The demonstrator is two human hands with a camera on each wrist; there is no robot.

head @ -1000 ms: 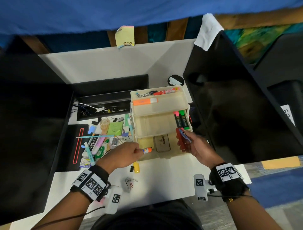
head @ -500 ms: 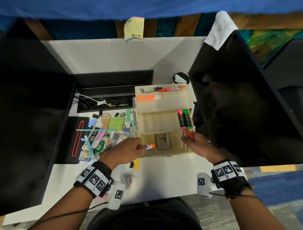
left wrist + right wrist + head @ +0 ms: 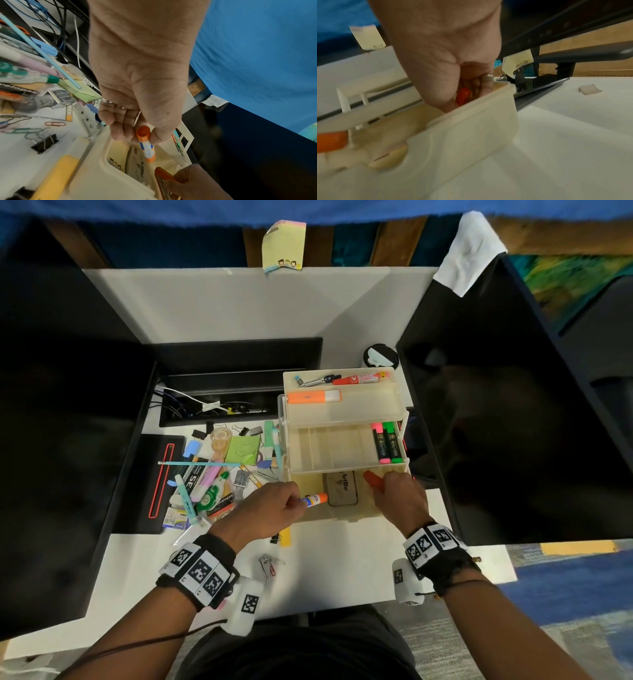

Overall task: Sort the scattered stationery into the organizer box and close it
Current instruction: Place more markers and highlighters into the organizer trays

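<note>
The cream tiered organizer box (image 3: 342, 515) stands open on the white desk. My left hand (image 3: 301, 502) pinches a glue stick (image 3: 317, 499) with orange ends, held over the left part of the bottom compartment; the left wrist view shows the glue stick (image 3: 147, 148) tilted down above the box rim (image 3: 96, 162). My right hand (image 3: 381, 486) grips a red stapler (image 3: 371, 477) low inside the bottom compartment's right part. Seen from the right wrist, the stapler (image 3: 463, 96) sits behind the box wall (image 3: 471, 128). An Artline tin (image 3: 342, 487) lies between the hands.
Pink and green highlighters (image 3: 387, 441) lie in the middle tier, an orange highlighter (image 3: 313, 397) and red marker (image 3: 359, 379) above. Scattered stationery (image 3: 219, 474) lies left of the box. A staple remover (image 3: 269, 565) lies at the front. Black monitors flank the desk.
My right hand has lowered the red stapler from above the box's right edge into the bottom compartment. My left hand has kept the glue stick over the compartment's left part.
</note>
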